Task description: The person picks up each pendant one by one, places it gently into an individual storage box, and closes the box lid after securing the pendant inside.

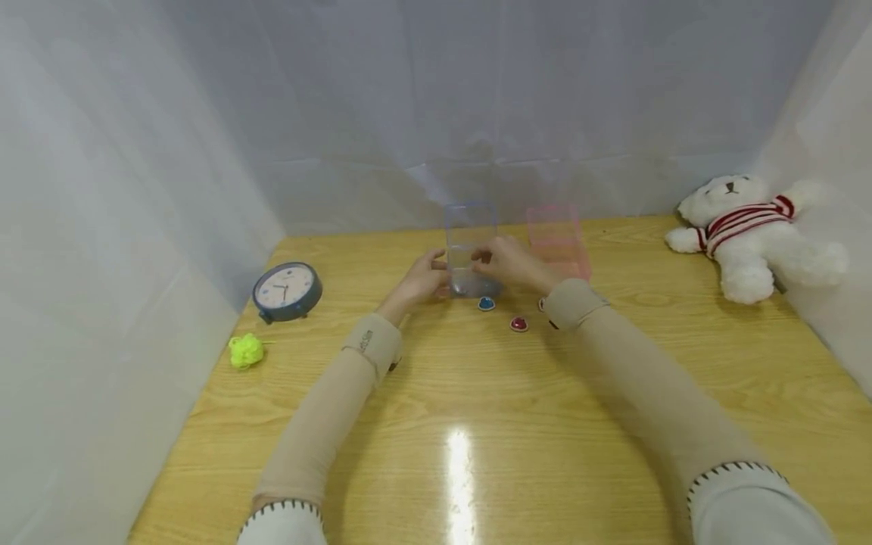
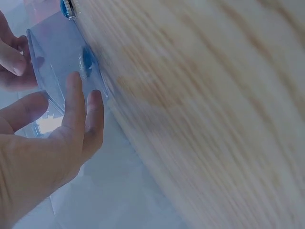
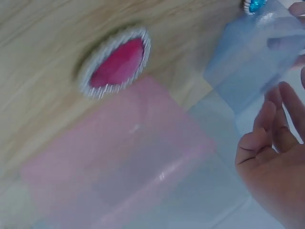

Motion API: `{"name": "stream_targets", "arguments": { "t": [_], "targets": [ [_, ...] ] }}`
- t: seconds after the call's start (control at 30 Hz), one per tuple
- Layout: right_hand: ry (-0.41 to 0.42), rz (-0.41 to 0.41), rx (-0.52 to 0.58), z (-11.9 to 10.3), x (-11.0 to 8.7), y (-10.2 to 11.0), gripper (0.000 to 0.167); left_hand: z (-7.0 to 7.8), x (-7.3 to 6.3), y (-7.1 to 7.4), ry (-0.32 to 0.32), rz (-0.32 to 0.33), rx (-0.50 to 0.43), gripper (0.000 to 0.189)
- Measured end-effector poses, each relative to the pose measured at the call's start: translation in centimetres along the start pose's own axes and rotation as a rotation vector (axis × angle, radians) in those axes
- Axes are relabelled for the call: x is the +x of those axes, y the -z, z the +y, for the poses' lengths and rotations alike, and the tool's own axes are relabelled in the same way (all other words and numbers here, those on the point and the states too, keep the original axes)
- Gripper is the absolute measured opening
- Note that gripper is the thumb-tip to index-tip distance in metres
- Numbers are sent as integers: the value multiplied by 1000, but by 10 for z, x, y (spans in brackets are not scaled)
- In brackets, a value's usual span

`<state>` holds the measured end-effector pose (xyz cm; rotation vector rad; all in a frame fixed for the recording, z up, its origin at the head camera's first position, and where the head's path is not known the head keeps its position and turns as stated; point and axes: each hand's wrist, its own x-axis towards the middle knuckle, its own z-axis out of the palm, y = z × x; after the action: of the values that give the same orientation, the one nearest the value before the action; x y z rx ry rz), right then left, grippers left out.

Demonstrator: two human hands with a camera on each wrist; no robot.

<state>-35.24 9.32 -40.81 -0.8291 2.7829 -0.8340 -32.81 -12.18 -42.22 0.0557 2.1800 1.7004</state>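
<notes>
A translucent blue box [image 1: 473, 284] with dividers stands at the table's far edge. My left hand [image 1: 425, 278] is at its left side, fingers rather straight, close against the wall in the left wrist view. Over the box hovers my right hand [image 1: 511, 263], thumb and fingers loosely bent; nothing shows between them. Through the box wall I see a blue gem [image 2: 86, 62] in the left wrist view. A blue gem with a pale beaded rim [image 1: 486, 303] lies before the box. To its right lies a red gem [image 1: 519, 324]; another piece is partly hidden by my right wrist.
A translucent pink box [image 1: 562, 257] stands right of the blue one. At the left are a round clock [image 1: 288, 291] and a yellow-green ball [image 1: 246, 351]. A white teddy bear [image 1: 749, 235] lies at the far right. Pale sheeting [image 1: 381, 113] encloses the table's back and sides.
</notes>
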Motion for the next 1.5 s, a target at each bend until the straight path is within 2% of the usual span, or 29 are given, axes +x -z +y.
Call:
{"name": "stream_targets", "arguments": {
  "t": [0.1,0.23,0.33,0.5,0.7,1.07,1.2,1.3,1.5],
  "targets": [
    [2,20,17,-3,-13,8,38,0,0,1,-3,3,10,74],
    [49,59,-12,-8,-32,15,37,-2,0,3,-6,5,19,74],
    [81,89,-38,-10,-46,15,37,-3,0,4,-8,7,31,73],
    [85,102,-54,-11,-61,7,36,-4,-3,4,-11,-6,24,72],
    [95,49,-95,-9,-63,-11,34,-6,-5,3,-10,-8,9,73],
    [26,-134,-192,-9,-58,-28,44,-3,-5,-1,-19,-1,-3,72],
    [36,-148,-237,-8,-59,-31,43,-3,-4,-1,-13,-8,0,71],
    [54,-133,-275,-8,-59,-32,34,-2,-3,-1,-13,-12,3,70],
    [65,-116,-273,-7,-59,-34,23,0,-4,-2,-24,-15,5,68]
  ]
}}
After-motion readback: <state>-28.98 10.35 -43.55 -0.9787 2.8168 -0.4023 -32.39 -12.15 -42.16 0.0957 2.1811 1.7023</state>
